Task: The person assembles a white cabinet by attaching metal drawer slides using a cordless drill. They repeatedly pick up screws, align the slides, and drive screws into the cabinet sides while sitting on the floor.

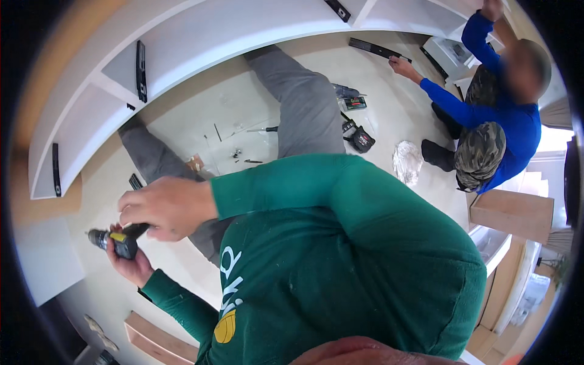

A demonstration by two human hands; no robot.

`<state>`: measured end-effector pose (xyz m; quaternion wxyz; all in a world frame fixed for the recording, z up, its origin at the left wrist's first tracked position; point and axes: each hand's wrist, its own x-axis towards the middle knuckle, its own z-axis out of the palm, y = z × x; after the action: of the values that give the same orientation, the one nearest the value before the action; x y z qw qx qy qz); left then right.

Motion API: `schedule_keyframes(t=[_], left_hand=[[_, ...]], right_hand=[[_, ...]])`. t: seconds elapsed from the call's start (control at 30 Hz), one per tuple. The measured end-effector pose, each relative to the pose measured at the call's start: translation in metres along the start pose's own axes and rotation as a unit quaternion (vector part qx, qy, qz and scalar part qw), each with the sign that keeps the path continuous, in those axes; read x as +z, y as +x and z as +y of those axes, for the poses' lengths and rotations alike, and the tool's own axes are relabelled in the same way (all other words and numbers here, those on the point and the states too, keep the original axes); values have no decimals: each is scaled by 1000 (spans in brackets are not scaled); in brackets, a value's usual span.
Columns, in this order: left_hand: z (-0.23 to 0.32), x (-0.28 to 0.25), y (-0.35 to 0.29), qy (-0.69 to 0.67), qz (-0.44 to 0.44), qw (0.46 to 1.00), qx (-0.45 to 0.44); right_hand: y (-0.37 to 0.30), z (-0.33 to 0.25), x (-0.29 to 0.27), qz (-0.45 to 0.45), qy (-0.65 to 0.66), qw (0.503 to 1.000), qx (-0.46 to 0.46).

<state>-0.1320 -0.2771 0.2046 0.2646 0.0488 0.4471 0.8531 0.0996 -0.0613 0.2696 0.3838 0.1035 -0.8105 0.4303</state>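
At the left, my left hand [135, 269] wraps round the body of a black and yellow cordless drill [125, 244] from below. The drill's chuck points left, and it is held off the floor. My right hand [167, 210] reaches across with curled fingers and closes on a dark part at the drill's upper side, which looks like its handle or battery end. The fingers hide most of that part. Both my forearms are in green sleeves, and my grey-trousered legs stretch away across the floor.
A white cabinet frame [201, 45] with black drawer slides [141, 71] curves across the far side. Screws [237, 153], a screwdriver [264, 129], a tape measure [361, 140] and another drill [345, 91] lie between and beside my legs. A co-worker [517, 121] at right holds a slide [377, 50].
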Motion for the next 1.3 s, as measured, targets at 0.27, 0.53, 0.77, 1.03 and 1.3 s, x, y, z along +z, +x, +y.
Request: schedule_keyframes(t=[0.27,0.53,0.77,1.03,1.3], left_hand=[[29,-157,76,175,162,970,46],[30,-231,105,110,163,980,42],[37,-241,124,97,200,974,34],[42,-243,114,128,169,977,6],[62,-237,101,180,199,963,-14]], right_hand=[[-66,-2,-141,-79,-38,989,122],[-40,-94,-194,-125,598,791,-33],[-20,-110,-195,-204,536,815,-83],[-17,-97,-160,-158,570,804,-56],[-10,-85,-154,-221,561,796,-47]])
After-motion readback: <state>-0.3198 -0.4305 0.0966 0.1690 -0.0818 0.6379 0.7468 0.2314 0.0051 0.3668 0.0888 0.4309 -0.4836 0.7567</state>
